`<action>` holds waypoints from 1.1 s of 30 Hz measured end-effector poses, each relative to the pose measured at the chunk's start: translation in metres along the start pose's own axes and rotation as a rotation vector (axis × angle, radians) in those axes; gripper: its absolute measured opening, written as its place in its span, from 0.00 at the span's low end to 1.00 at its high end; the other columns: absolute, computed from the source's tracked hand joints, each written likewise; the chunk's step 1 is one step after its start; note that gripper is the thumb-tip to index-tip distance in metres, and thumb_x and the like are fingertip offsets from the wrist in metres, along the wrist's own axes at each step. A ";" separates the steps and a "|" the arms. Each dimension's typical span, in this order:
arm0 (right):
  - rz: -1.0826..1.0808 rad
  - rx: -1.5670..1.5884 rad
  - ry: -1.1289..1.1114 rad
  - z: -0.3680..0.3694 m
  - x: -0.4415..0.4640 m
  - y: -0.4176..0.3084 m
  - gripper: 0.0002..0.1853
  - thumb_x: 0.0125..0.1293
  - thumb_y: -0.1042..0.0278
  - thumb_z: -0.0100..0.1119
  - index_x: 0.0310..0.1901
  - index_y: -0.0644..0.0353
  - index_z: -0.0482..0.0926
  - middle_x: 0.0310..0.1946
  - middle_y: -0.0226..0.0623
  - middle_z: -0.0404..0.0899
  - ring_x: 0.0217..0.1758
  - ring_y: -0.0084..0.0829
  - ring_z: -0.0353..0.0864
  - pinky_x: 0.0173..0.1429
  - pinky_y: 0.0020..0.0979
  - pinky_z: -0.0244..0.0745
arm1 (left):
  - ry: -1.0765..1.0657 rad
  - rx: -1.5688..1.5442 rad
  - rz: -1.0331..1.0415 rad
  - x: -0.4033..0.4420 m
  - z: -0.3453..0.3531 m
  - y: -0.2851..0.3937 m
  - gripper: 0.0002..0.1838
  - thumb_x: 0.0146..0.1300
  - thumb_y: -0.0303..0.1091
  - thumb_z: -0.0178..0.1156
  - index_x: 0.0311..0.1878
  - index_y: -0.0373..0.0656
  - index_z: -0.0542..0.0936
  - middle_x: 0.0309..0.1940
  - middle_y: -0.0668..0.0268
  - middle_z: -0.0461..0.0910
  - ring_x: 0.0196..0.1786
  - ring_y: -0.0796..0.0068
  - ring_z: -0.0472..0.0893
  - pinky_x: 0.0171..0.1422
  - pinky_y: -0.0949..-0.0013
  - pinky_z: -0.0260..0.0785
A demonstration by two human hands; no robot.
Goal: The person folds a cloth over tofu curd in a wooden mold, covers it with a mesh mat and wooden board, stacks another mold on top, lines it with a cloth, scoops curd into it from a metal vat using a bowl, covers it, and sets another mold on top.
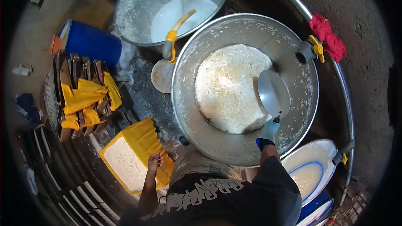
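My right hand (267,134), in a pale bluish glove with a dark cuff, is closed round the short dark handle of a wide, round metal skimmer (271,90). The skimmer is tilted inside a large metal vat (247,152), over its right side. Whitish, lumpy curd-like stuff (230,86) covers the vat's bottom. My left hand (155,163) hangs low with curled fingers, and nothing shows in it. It is in front of a yellow cloth (144,136) draped over a box filled with white crumbly stuff (125,163); whether it touches the cloth I cannot tell.
A second metal vat (134,0), with white liquid pouring in, stands behind. A yellow-wrapped hose end (171,44) crosses its edge. A metal pipe (345,88) with a yellow-handled valve (316,49) curves along the right. Stacked wooden frames (63,73) and a blue barrel (92,42) are left.
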State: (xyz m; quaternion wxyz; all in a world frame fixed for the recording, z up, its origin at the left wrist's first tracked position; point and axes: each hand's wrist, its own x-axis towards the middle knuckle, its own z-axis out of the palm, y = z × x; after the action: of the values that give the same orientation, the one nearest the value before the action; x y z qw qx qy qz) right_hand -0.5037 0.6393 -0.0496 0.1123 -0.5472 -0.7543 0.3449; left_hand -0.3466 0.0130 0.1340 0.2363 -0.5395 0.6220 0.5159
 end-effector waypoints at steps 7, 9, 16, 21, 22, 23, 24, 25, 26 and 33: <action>0.309 -0.226 -0.371 0.056 0.035 0.068 0.13 0.69 0.67 0.49 0.44 0.68 0.77 0.36 0.39 0.78 0.36 0.30 0.73 0.42 0.37 0.70 | -0.012 0.304 -0.014 -0.033 0.061 0.081 0.22 0.72 0.53 0.55 0.56 0.46 0.75 0.38 0.65 0.83 0.34 0.76 0.81 0.37 0.71 0.72; 0.368 -0.231 -0.492 0.051 0.029 0.032 0.13 0.69 0.66 0.49 0.44 0.68 0.77 0.35 0.40 0.79 0.36 0.34 0.76 0.41 0.39 0.71 | -0.007 0.351 -0.042 -0.038 0.062 0.083 0.22 0.72 0.54 0.55 0.56 0.46 0.75 0.40 0.65 0.83 0.35 0.75 0.82 0.39 0.70 0.73; 0.103 -0.649 -0.946 0.096 0.027 0.098 0.10 0.67 0.63 0.55 0.36 0.62 0.77 0.25 0.38 0.76 0.25 0.35 0.76 0.29 0.38 0.71 | -0.004 0.308 -0.091 -0.047 0.058 0.089 0.19 0.69 0.47 0.60 0.58 0.49 0.76 0.41 0.64 0.84 0.35 0.71 0.84 0.38 0.67 0.73; 0.173 -0.618 -1.268 0.088 0.018 0.075 0.10 0.67 0.62 0.56 0.34 0.60 0.77 0.23 0.36 0.75 0.23 0.33 0.75 0.27 0.37 0.69 | -0.036 0.214 -0.103 -0.043 0.061 0.085 0.19 0.69 0.46 0.57 0.57 0.48 0.76 0.42 0.63 0.84 0.37 0.71 0.83 0.40 0.67 0.73; 0.197 -0.592 -1.319 0.081 0.013 0.065 0.10 0.67 0.62 0.56 0.33 0.59 0.77 0.22 0.35 0.75 0.22 0.33 0.74 0.26 0.36 0.69 | -0.039 0.174 -0.113 -0.042 0.064 0.083 0.19 0.70 0.47 0.57 0.57 0.47 0.76 0.42 0.63 0.84 0.36 0.71 0.83 0.40 0.68 0.72; 0.234 -0.555 -1.365 0.074 0.007 0.055 0.10 0.67 0.62 0.56 0.33 0.59 0.77 0.22 0.35 0.74 0.22 0.32 0.74 0.26 0.36 0.69 | 0.003 0.280 -0.076 -0.043 0.068 0.078 0.19 0.71 0.49 0.57 0.56 0.46 0.76 0.41 0.64 0.84 0.35 0.74 0.82 0.39 0.70 0.72; 0.272 -0.520 -1.415 0.064 0.002 0.039 0.10 0.66 0.62 0.56 0.33 0.59 0.77 0.21 0.34 0.74 0.21 0.32 0.74 0.26 0.36 0.69 | -0.005 0.249 -0.063 -0.041 0.070 0.075 0.19 0.71 0.49 0.57 0.56 0.46 0.76 0.41 0.64 0.84 0.35 0.74 0.82 0.39 0.70 0.72; 0.308 -0.488 -1.452 0.054 -0.006 0.027 0.10 0.66 0.62 0.57 0.32 0.58 0.77 0.21 0.34 0.74 0.21 0.31 0.73 0.25 0.36 0.68 | -0.011 0.237 -0.058 -0.040 0.070 0.071 0.19 0.71 0.49 0.57 0.56 0.46 0.76 0.41 0.64 0.83 0.35 0.75 0.82 0.38 0.71 0.72; 0.349 -0.462 -1.486 0.042 -0.012 0.011 0.10 0.66 0.61 0.57 0.32 0.58 0.77 0.21 0.34 0.74 0.21 0.31 0.73 0.25 0.35 0.68 | -0.016 0.221 -0.055 -0.041 0.067 0.063 0.20 0.71 0.50 0.57 0.56 0.46 0.76 0.40 0.65 0.83 0.34 0.77 0.82 0.38 0.72 0.72; 0.410 -0.462 -1.529 -0.059 -0.073 -0.109 0.15 0.66 0.59 0.58 0.23 0.51 0.72 0.14 0.28 0.69 0.16 0.25 0.67 0.17 0.31 0.56 | -0.068 -0.032 0.088 -0.025 0.026 -0.006 0.14 0.72 0.47 0.57 0.50 0.48 0.77 0.38 0.68 0.83 0.33 0.80 0.81 0.34 0.76 0.71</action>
State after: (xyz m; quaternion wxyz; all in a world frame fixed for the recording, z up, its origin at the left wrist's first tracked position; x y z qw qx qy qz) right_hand -0.5260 0.5788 0.0792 -0.6129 -0.2975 -0.5594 0.4722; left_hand -0.3406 0.0480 0.1436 0.2258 -0.4976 0.6283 0.5537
